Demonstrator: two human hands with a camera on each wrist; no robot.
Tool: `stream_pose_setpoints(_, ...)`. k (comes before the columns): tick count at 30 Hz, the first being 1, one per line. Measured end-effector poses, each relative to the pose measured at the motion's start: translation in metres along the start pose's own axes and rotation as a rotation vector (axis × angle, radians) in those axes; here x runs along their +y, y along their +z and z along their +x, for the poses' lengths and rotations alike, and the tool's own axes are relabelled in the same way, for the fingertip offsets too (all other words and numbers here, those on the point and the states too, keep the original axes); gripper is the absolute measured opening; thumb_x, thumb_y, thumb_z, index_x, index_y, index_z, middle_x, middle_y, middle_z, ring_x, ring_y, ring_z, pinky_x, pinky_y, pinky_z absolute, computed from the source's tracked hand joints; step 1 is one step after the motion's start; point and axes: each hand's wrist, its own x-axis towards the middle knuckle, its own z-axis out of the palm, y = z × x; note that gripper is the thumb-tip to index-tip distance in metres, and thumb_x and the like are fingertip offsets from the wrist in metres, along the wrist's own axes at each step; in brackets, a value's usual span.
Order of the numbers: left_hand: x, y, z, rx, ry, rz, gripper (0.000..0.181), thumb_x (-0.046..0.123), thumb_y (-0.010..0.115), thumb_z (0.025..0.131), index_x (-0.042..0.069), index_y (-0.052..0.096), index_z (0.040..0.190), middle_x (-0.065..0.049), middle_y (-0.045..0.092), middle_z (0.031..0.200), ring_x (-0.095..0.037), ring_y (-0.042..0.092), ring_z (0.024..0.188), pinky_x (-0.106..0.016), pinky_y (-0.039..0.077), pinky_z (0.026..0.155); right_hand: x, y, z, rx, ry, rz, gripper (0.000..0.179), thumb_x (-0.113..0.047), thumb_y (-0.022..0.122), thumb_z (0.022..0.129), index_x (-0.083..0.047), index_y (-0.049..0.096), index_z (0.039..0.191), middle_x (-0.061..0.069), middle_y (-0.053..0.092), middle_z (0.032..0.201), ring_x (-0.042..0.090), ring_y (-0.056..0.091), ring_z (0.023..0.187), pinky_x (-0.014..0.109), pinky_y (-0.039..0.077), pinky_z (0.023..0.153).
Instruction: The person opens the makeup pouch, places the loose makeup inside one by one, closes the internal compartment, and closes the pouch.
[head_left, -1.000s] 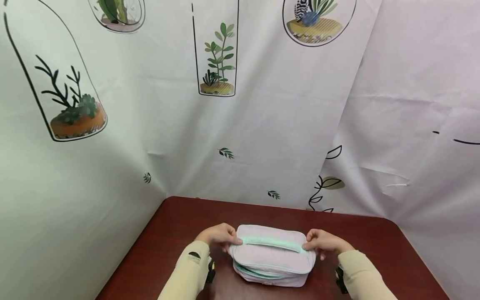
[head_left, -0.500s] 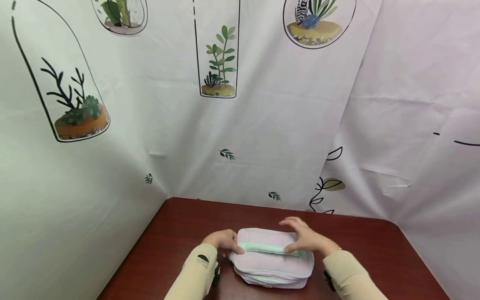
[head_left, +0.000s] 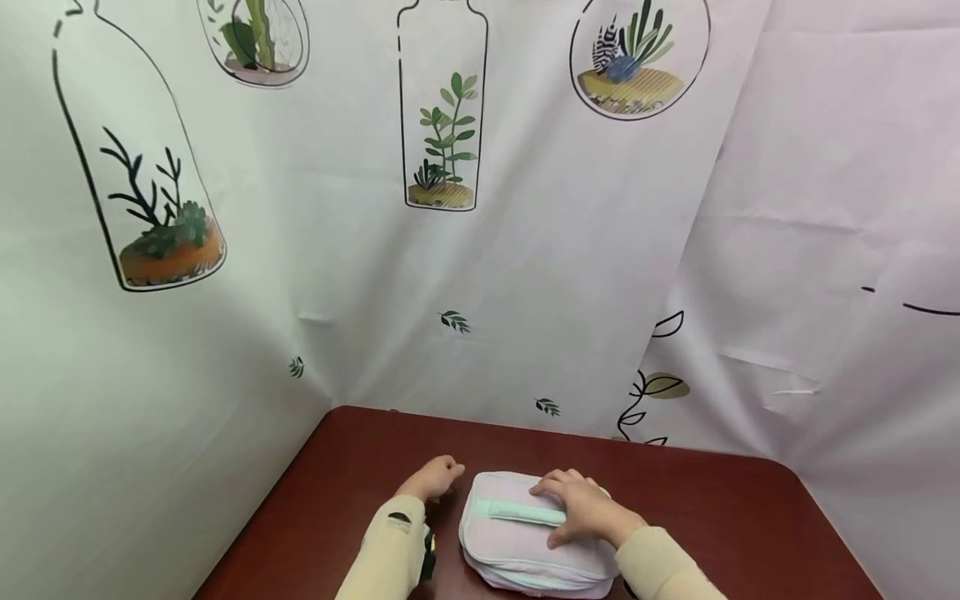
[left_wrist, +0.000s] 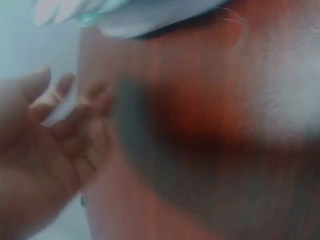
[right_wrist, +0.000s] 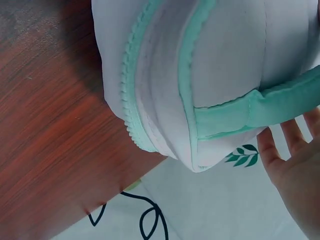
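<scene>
A pale pink soft zip bag (head_left: pixel 510 546) with mint trim lies on the table in the head view. A flat mint handle (head_left: pixel 525 512) runs across its top. My right hand (head_left: pixel 588 510) spreads over the right part of the lid, thumb and fingers on opposite sides of the handle. In the right wrist view its fingertips (right_wrist: pixel 270 150) lie along the handle's far edge, and the mint zipper (right_wrist: pixel 131 85) curves round the side. Left of the bag, apart from it, my left hand (head_left: pixel 435 478) hangs loosely curled and holds nothing; the left wrist view is blurred.
The dark red-brown table (head_left: pixel 390 437) has rounded far corners. A white cloth backdrop (head_left: pixel 360 250) printed with plants in jars hangs behind it and along the left side.
My left hand has let go of the bag's left side and moved away to the left. My right hand has left the bag's right side and moved left over the lid and handle.
</scene>
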Motion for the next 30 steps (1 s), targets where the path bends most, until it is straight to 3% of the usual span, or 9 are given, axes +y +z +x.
stream_pose_setpoints(3, -0.005, 0.016, 0.01, 0.032, 0.14, -0.03, 0.02, 0.013, 0.046, 0.098, 0.003, 0.062, 0.104, -0.014, 0.06, 0.101, -0.03, 0.057, 0.092, -0.045, 0.046, 0.075, -0.001, 0.005, 0.0, 0.003, 0.009, 0.002, 0.065, -0.037, 0.085, 0.058, -0.023, 0.06, 0.116, -0.005, 0.053, 0.117, 0.023, 0.047, 0.107, 0.044, 0.039, 0.083)
stream_pose_setpoints(5, -0.008, 0.025, 0.015, 0.02, 0.182, -0.105, 0.023, 0.012, 0.045, 0.098, 0.005, 0.063, 0.112, -0.015, 0.059, 0.114, -0.034, 0.053, 0.107, -0.049, 0.042, 0.085, -0.003, 0.007, 0.0, 0.004, 0.015, -0.002, 0.064, -0.036, 0.085, 0.057, -0.024, 0.06, 0.115, -0.005, 0.054, 0.116, 0.022, 0.047, 0.106, 0.044, 0.039, 0.083)
stream_pose_setpoints(8, -0.014, 0.033, 0.017, -0.043, 0.142, -0.246, 0.026, 0.013, 0.044, 0.098, 0.008, 0.064, 0.114, -0.014, 0.058, 0.119, -0.034, 0.05, 0.113, -0.049, 0.041, 0.089, -0.005, 0.01, 0.001, 0.004, 0.015, -0.008, 0.064, -0.037, 0.085, 0.057, -0.024, 0.06, 0.115, -0.007, 0.054, 0.114, 0.02, 0.048, 0.104, 0.042, 0.04, 0.082)
stream_pose_setpoints(11, -0.017, 0.033, 0.019, -0.107, 0.091, -0.316, 0.027, 0.015, 0.045, 0.098, 0.01, 0.064, 0.117, -0.014, 0.057, 0.122, -0.035, 0.048, 0.116, -0.048, 0.041, 0.09, -0.006, 0.01, 0.001, 0.009, 0.012, -0.016, 0.064, -0.037, 0.085, 0.057, -0.024, 0.06, 0.114, -0.008, 0.054, 0.113, 0.019, 0.048, 0.104, 0.04, 0.04, 0.081)
stream_pose_setpoints(14, -0.014, 0.029, 0.025, -0.104, 0.153, -0.231, 0.025, 0.013, 0.049, 0.096, 0.008, 0.066, 0.113, -0.013, 0.059, 0.117, -0.034, 0.051, 0.112, -0.046, 0.043, 0.087, -0.005, 0.007, 0.0, 0.024, 0.016, -0.024, 0.064, -0.035, 0.085, 0.057, -0.023, 0.06, 0.114, -0.007, 0.053, 0.114, 0.019, 0.048, 0.104, 0.041, 0.04, 0.081)
stream_pose_setpoints(17, -0.01, 0.024, 0.029, -0.041, 0.225, -0.088, 0.019, 0.009, 0.055, 0.093, 0.006, 0.069, 0.105, -0.011, 0.064, 0.107, -0.03, 0.057, 0.102, -0.041, 0.047, 0.082, -0.004, 0.006, 0.0, 0.022, 0.022, -0.036, 0.067, -0.035, 0.085, 0.057, -0.024, 0.057, 0.118, -0.006, 0.052, 0.114, 0.02, 0.048, 0.104, 0.041, 0.039, 0.08)
stream_pose_setpoints(20, -0.007, 0.021, 0.029, 0.017, 0.253, 0.017, 0.014, 0.008, 0.059, 0.09, 0.005, 0.071, 0.096, -0.008, 0.066, 0.097, -0.025, 0.059, 0.092, -0.038, 0.048, 0.077, -0.005, 0.005, 0.0, -0.015, 0.028, -0.047, 0.072, -0.033, 0.083, 0.061, -0.029, 0.054, 0.126, -0.005, 0.049, 0.115, 0.02, 0.045, 0.103, 0.041, 0.038, 0.078)
stream_pose_setpoints(25, -0.001, 0.017, 0.029, 0.07, 0.248, 0.057, 0.008, 0.008, 0.062, 0.088, 0.006, 0.07, 0.088, -0.004, 0.063, 0.088, -0.02, 0.057, 0.083, -0.037, 0.046, 0.073, -0.006, 0.004, 0.002, -0.069, 0.034, -0.072, 0.077, -0.037, 0.08, 0.065, -0.035, 0.048, 0.134, -0.005, 0.045, 0.116, 0.019, 0.043, 0.105, 0.04, 0.038, 0.078)
stream_pose_setpoints(30, 0.001, 0.015, 0.028, 0.087, 0.245, 0.096, 0.006, 0.006, 0.062, 0.087, 0.008, 0.065, 0.082, 0.0, 0.056, 0.077, -0.014, 0.05, 0.071, -0.031, 0.043, 0.065, -0.006, 0.008, 0.003, -0.08, 0.032, -0.087, 0.093, -0.059, 0.079, 0.055, -0.031, 0.045, 0.137, 0.003, 0.044, 0.127, 0.025, 0.042, 0.113, 0.046, 0.038, 0.082)
